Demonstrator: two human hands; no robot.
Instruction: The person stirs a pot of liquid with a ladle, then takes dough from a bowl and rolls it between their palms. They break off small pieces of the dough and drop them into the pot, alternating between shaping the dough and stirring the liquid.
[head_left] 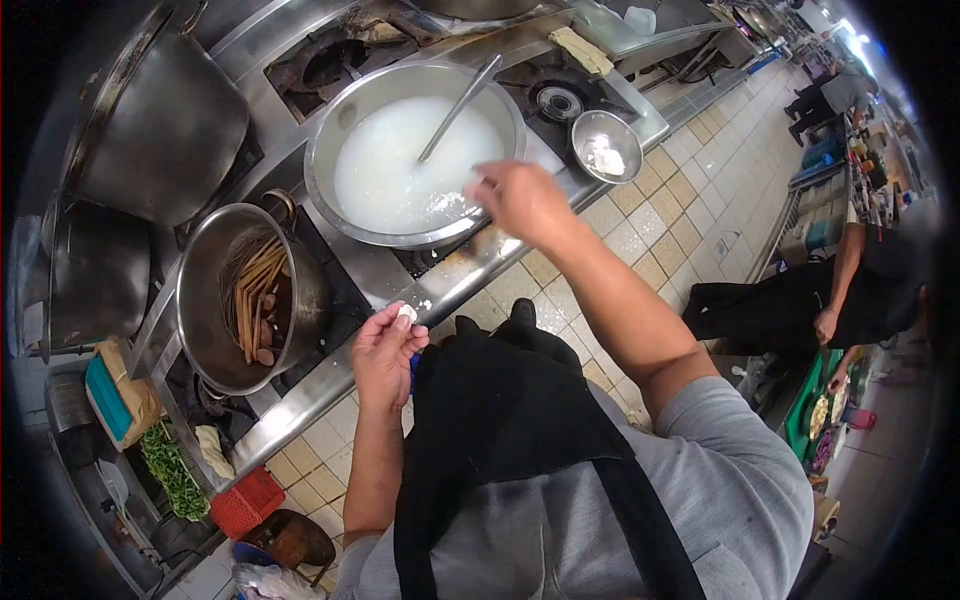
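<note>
A small white lump (408, 312) is pinched between the thumb and fingers of my left hand (382, 345), in front of the stove's front edge. White crumbs (426, 304) lie on the metal edge beside it. My right hand (530, 202) is over the near right rim of a big steel pot (316, 190); its curled fingers are smeared by motion. Cloudy white liquid (385, 165) fills much of that pot, with white bits floating near my right hand. A metal utensil's handle (462, 105) leans out of the liquid. To the right, a steel bowl (606, 125) holds more white pieces (607, 160).
A second pot (190, 300) on the left holds brown sticks (258, 290). Large pots (165, 140) stand behind it. Green leaves (175, 468) and a red basket (247, 502) are at lower left. A co-worker's hand (826, 325) works over a green board (803, 400) at right.
</note>
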